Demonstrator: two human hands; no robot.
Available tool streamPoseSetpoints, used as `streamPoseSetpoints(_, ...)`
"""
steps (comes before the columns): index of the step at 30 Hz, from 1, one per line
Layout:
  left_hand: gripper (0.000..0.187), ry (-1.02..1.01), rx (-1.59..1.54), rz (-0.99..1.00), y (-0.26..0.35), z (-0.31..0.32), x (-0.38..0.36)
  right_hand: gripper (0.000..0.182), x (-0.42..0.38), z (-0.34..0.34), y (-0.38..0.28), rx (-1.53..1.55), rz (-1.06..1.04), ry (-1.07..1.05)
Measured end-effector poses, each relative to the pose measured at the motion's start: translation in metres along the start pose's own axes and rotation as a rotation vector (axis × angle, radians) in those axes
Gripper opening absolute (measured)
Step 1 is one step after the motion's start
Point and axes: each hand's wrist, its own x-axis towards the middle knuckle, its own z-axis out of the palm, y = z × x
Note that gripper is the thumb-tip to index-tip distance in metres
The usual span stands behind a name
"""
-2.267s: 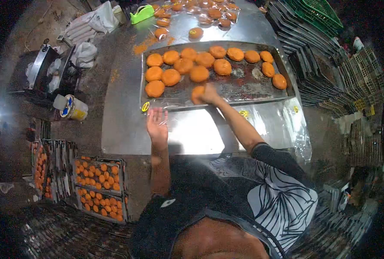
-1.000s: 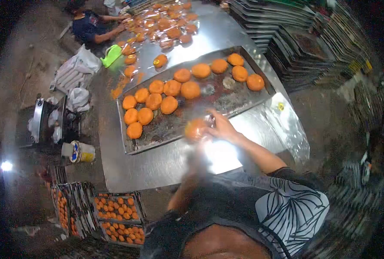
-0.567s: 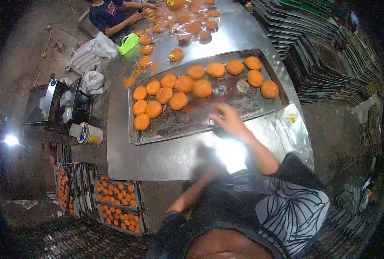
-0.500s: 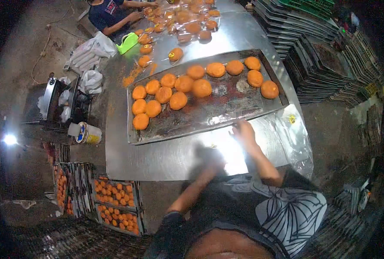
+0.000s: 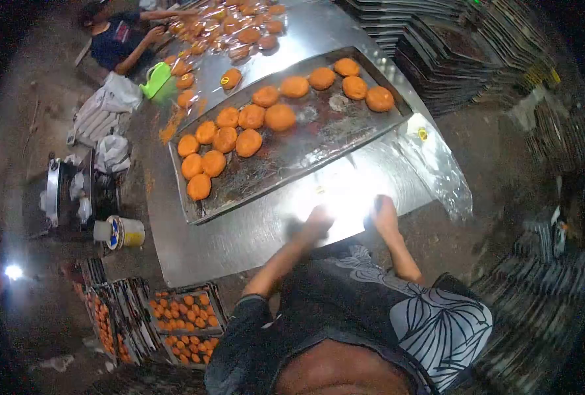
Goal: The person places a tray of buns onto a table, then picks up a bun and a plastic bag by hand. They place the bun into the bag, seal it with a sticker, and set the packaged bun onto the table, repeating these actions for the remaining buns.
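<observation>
Both of my hands are over the near edge of the metal table (image 5: 207, 253), below a dark tray (image 5: 292, 155) that holds several round orange buns (image 5: 248, 143). My left hand (image 5: 313, 225) is smeared by motion, and its fingers cannot be made out. Glare surrounds my right hand (image 5: 383, 214); its fingers look curled, with a small dark shape at their tips that I cannot make out. Between and above the hands, a small yellow label (image 5: 320, 189) shows in the glare. Clear plastic bags (image 5: 440, 164) with a yellow label lie right of my right hand.
A co-worker (image 5: 118, 43) sits at the far left beside bagged buns (image 5: 249, 34). A green container (image 5: 155, 80) stands at the table's left edge. Stacked trays (image 5: 430, 49) rise at the back right. A bucket (image 5: 133, 233) and bun racks (image 5: 186, 312) are on the left.
The view has turned and shifted, so the tray appears tilted and further left. My hands have come nearer to the table's front edge, and my right hand is further from the tray.
</observation>
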Motion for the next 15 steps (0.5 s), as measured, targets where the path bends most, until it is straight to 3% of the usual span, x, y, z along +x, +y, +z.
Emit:
streamPoseSetpoints(1, 0.023, -0.013, -0.005, 0.026, -0.010, 0.006, 0.001, 0.040, -0.008, -0.008, -0.002, 0.041, 0.107, -0.277)
streamPoseSetpoints(2, 0.023, -0.007, -0.266, -0.102, -0.009, -0.015, 0.011, 0.031, -0.014, -0.017, -0.008, 0.093, 0.213, -0.550)
streamPoseSetpoints(3, 0.024, -0.005, -0.524, -0.231, -0.003, -0.040, 0.020, 0.025, -0.021, -0.022, -0.027, 0.226, 0.147, -0.557)
streamPoseSetpoints(5, 0.024, 0.075, -0.579, -0.120, 0.023, -0.092, 0.030, 0.025, -0.032, 0.014, -0.022, 0.446, -0.087, -0.520)
streamPoseSetpoints(7, 0.019, 0.016, -1.243, -0.563, 0.045, -0.109, 0.033, 0.024, -0.019, 0.014, -0.048, 0.510, -0.064, -0.434)
streamPoseSetpoints(9, 0.020, -0.007, -1.146, -0.548, 0.044, -0.105, 0.028, 0.024, -0.015, 0.010, -0.043, 0.462, -0.125, -0.438)
streamPoseSetpoints(11, 0.023, -0.004, -0.954, -0.504, 0.038, -0.105, 0.033, 0.033, -0.022, -0.001, -0.034, 0.233, 0.067, -0.473)
streamPoseSetpoints(12, 0.019, 0.058, -0.897, -0.458, 0.047, -0.105, 0.034, 0.033, -0.027, 0.004, -0.028, 0.231, 0.064, -0.467)
streamPoseSetpoints(13, 0.021, -0.048, -0.856, -0.503, 0.055, -0.105, 0.037, 0.035, -0.034, 0.013, -0.021, 0.355, 0.058, -0.418)
streamPoseSetpoints(15, 0.020, -0.008, -1.004, -0.519, 0.067, -0.106, 0.045, 0.037, -0.028, 0.008, -0.026, 0.479, 0.047, -0.369)
